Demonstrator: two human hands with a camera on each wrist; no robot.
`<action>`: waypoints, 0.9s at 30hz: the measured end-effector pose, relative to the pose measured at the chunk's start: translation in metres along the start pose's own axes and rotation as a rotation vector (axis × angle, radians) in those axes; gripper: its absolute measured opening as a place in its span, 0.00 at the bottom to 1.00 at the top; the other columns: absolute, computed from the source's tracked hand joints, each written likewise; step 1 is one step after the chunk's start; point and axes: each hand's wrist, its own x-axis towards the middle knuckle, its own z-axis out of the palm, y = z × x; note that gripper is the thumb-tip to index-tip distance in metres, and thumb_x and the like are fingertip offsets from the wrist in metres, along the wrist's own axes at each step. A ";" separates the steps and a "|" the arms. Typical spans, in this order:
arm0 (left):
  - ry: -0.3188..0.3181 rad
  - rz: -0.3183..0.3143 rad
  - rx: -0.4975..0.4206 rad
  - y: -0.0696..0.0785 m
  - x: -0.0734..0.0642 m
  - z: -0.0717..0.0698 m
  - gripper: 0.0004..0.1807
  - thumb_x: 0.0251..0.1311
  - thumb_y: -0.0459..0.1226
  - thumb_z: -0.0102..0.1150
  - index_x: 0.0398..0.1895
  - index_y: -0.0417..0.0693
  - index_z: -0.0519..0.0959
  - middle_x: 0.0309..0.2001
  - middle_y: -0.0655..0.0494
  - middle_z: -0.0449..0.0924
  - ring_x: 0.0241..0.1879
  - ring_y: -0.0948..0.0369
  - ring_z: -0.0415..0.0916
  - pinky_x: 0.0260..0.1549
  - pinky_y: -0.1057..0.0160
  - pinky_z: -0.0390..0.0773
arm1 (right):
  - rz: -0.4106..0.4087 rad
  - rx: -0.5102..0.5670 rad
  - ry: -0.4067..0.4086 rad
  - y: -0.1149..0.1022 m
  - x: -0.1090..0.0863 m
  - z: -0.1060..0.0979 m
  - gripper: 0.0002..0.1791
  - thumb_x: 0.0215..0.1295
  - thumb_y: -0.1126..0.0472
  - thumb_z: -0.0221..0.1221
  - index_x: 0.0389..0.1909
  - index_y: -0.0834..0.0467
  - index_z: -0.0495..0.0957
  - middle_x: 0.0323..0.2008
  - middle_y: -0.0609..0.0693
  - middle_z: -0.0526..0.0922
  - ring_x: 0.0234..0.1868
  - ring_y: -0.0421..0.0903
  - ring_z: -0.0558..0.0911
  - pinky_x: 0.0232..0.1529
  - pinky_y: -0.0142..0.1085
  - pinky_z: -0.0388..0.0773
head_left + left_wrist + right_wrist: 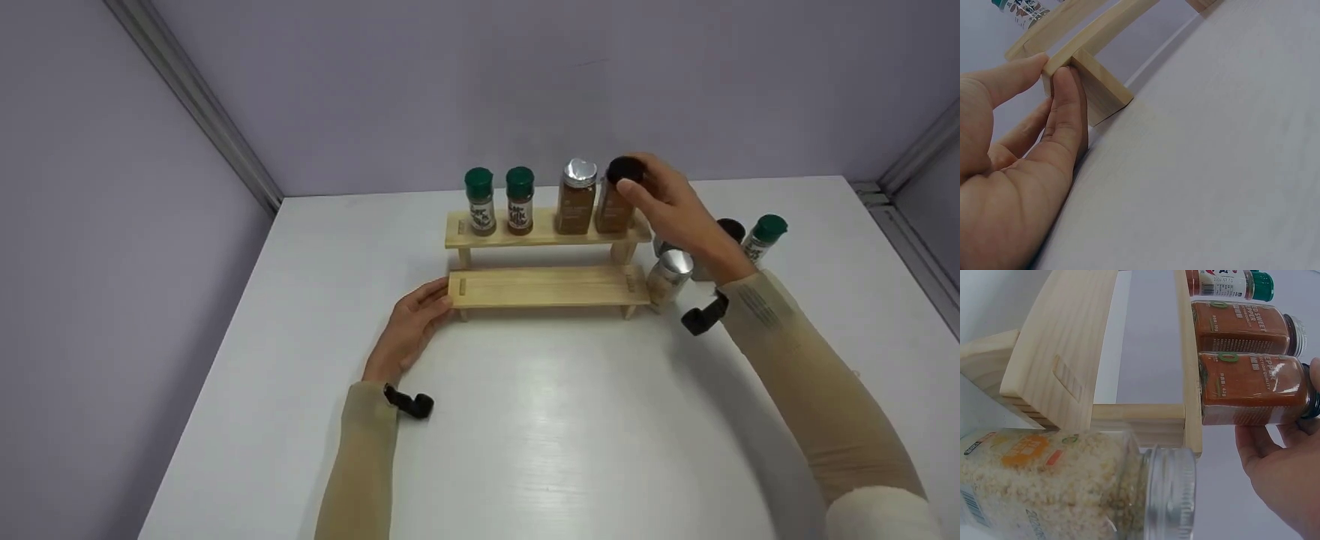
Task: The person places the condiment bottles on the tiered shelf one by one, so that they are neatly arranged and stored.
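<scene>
A two-tier wooden spice rack (551,288) stands on the white table. My left hand (409,324) pinches the left end of its lower shelf, thumb at the board's edge (1047,67) and fingers beside the leg. On the upper shelf, my right hand (675,210) grips a black-capped jar of red-brown powder (615,206) around its cap. The jar stands upright at the shelf's right end, its base at the board in the right wrist view. Beside it stands a silver-capped spice jar (576,202). Two green-capped spice bottles (481,210) occupy the left half of that shelf.
Right of the rack, a silver-capped jar of pale granules (670,279) stands close to the lower shelf. Behind my right wrist are a green-capped bottle (763,234) and a black-capped jar (731,229), partly hidden. A pale wall (525,90) rises behind the table.
</scene>
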 end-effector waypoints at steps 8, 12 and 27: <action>0.003 -0.005 -0.010 -0.001 0.000 0.002 0.28 0.77 0.30 0.60 0.78 0.38 0.69 0.74 0.42 0.72 0.69 0.55 0.75 0.65 0.64 0.80 | -0.040 -0.065 0.019 -0.007 -0.013 -0.008 0.35 0.84 0.60 0.55 0.85 0.58 0.55 0.82 0.58 0.62 0.80 0.61 0.66 0.81 0.53 0.64; 0.006 -0.010 -0.007 0.000 0.000 0.002 0.29 0.77 0.30 0.61 0.78 0.38 0.69 0.74 0.42 0.72 0.69 0.54 0.75 0.66 0.64 0.80 | -0.045 -0.132 0.042 -0.011 -0.028 -0.012 0.33 0.84 0.60 0.55 0.83 0.58 0.58 0.81 0.57 0.64 0.80 0.59 0.65 0.81 0.58 0.62; -0.002 -0.017 -0.025 -0.001 0.000 0.001 0.29 0.78 0.29 0.58 0.79 0.38 0.67 0.73 0.42 0.71 0.69 0.55 0.75 0.68 0.63 0.78 | -0.073 -0.175 0.162 0.013 -0.096 -0.017 0.32 0.74 0.69 0.65 0.77 0.60 0.70 0.73 0.56 0.75 0.72 0.45 0.74 0.73 0.29 0.69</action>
